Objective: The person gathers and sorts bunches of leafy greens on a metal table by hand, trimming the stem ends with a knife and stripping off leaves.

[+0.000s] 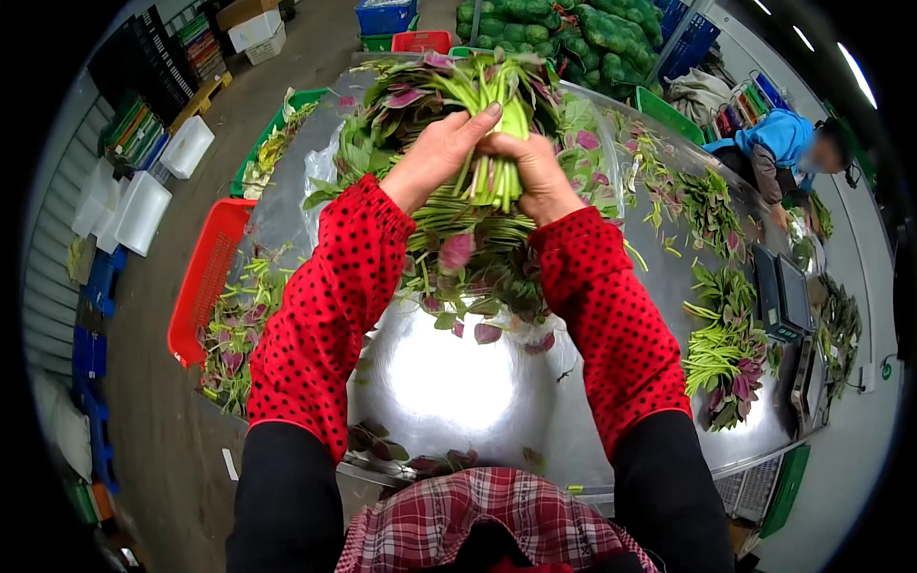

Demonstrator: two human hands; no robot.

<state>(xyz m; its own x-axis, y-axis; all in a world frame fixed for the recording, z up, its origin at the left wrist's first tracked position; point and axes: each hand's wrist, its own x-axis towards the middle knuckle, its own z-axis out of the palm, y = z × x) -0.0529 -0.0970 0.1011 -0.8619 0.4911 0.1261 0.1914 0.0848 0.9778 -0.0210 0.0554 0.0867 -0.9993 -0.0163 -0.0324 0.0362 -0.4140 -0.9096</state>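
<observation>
A bunch of amaranth (511,119), pale green stems with green and purple leaves, is held up over the middle of the metal table (439,382). My left hand (441,158) is closed around its left side, thumb lying across the stems. From the right, my right hand (535,174) wraps the same stems, and its fingers are partly hidden behind them. The cut stem ends point down toward me. Under and behind both hands lies a large pile of loose amaranth (449,229), with fallen leaves at its near edge.
More amaranth bunches (726,358) lie at right beside a dark scale (783,291). A red crate (212,277) with trimmings stands at the left edge. Net sacks of green vegetables (611,38) are piled behind the table. A co-worker in blue (778,143) leans over the far right.
</observation>
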